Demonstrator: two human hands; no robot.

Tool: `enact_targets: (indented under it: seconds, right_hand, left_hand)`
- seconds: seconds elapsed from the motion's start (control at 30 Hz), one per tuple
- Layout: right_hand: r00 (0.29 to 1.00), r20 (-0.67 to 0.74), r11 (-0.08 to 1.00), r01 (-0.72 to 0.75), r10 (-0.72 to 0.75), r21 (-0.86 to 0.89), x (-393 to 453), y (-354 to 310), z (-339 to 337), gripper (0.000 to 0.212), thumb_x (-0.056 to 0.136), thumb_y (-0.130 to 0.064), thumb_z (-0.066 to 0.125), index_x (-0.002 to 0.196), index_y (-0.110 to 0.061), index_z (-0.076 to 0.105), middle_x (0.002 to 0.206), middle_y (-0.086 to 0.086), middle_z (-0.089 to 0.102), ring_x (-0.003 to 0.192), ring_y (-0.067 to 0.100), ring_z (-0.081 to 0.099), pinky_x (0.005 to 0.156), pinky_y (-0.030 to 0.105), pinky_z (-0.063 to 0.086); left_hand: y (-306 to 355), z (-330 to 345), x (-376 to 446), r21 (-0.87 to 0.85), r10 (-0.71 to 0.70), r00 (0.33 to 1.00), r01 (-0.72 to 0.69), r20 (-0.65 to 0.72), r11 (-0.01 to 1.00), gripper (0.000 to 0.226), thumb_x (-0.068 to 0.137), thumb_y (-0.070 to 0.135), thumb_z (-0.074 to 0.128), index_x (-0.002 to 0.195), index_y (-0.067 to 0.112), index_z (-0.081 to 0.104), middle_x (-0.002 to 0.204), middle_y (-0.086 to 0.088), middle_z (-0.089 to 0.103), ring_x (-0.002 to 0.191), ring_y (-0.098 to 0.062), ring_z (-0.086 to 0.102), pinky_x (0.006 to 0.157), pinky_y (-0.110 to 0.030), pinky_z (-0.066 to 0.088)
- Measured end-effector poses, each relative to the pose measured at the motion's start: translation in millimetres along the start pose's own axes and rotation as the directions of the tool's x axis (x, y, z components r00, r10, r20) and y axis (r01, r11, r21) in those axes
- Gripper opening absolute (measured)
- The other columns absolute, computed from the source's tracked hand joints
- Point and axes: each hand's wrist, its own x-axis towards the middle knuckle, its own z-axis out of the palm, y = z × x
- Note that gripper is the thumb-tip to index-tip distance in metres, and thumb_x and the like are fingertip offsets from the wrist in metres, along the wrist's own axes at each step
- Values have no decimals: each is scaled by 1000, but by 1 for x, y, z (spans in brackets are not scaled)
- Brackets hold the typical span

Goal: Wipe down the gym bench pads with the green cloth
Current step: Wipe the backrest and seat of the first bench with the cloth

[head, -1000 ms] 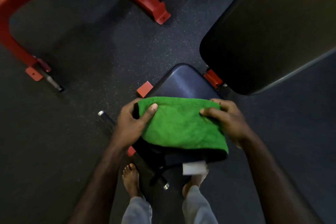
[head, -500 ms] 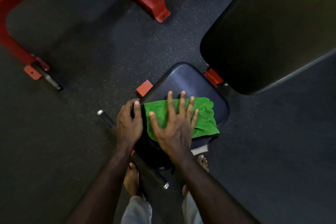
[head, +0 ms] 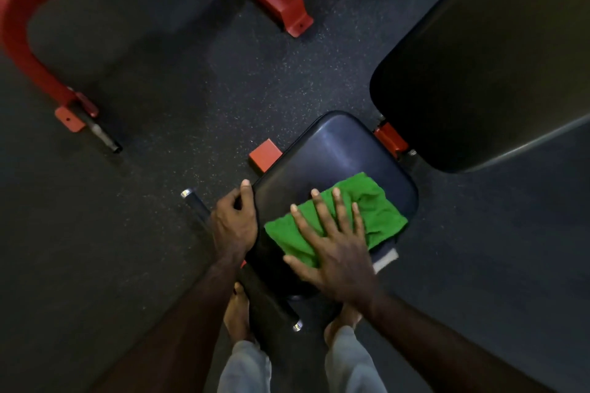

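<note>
The green cloth (head: 376,214) lies crumpled on the near right part of the dark seat pad (head: 332,150). My right hand (head: 335,242) presses flat on the cloth, fingers spread and straight. My left hand (head: 234,220) grips the left edge of the seat pad, fingers curled over its side. The large black back pad (head: 479,67) rises at the upper right, just beyond the seat pad.
A black bar with chrome ends (head: 198,204) runs under the seat toward my bare feet (head: 238,316). Red bench frames (head: 281,6) stand at the top, and another red frame (head: 35,64) stands at the left. Dark speckled rubber floor (head: 178,112) surrounds the bench.
My right hand let go of the cloth's edge, laid flat on it, then slid it right across the seat pad. My left hand moved from the cloth to the pad's left edge.
</note>
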Motion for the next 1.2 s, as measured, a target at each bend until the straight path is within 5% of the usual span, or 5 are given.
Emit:
enact_targets:
  seconds: [0.2, 0.4, 0.57, 0.73, 1.2]
  right_hand:
    - [758, -86, 760, -633, 647, 146, 23, 40, -10, 88, 90, -83, 36, 164, -40, 20, 173, 13, 8, 158, 43, 2, 122, 69, 13]
    - [998, 6, 995, 69, -69, -78, 2, 43, -7, 81, 95, -80, 38, 163, -38, 26, 174, 8, 13, 158, 43, 8, 120, 69, 20]
    - [667, -20, 658, -728, 745, 194, 37, 39, -18, 84, 93, -82, 24, 165, -40, 14, 174, 14, 6, 158, 44, 1, 123, 67, 9]
    - [1000, -3, 999, 30, -31, -40, 25, 23, -10, 78, 96, -79, 35, 163, -40, 26, 173, 8, 15, 159, 41, 9, 122, 66, 18]
    - [930, -78, 932, -353, 360, 84, 128, 72, -31, 82, 92, -82, 33, 162, -39, 28, 169, 9, 28, 156, 39, 19, 122, 62, 23]
  left_hand:
    - [2, -1, -2, -16, -31, 999, 31, 21, 999, 59, 102, 61, 43, 64, 18, 57, 61, 1, 56, 67, -19, 59, 68, -39, 42]
    - [1, 0, -2, -6, -16, 1000, 16, -8, 1000, 61, 95, 70, 38, 61, 23, 55, 59, 1, 53, 71, -32, 61, 67, -42, 44]
    - [0, 2, -1, -12, -13, 1000, 13, -16, 1000, 64, 95, 71, 38, 60, 21, 54, 57, 2, 50, 68, -28, 59, 66, -41, 44]
    - [-2, 2, 0, -30, 23, 1000, -24, -19, 999, 60, 100, 62, 43, 56, 21, 48, 52, 2, 41, 68, -38, 59, 61, -39, 39]
    - [6, 1, -5, -7, -72, 997, 71, -32, 997, 54, 105, 50, 50, 62, 17, 54, 58, 3, 53, 61, -14, 53, 66, -33, 31]
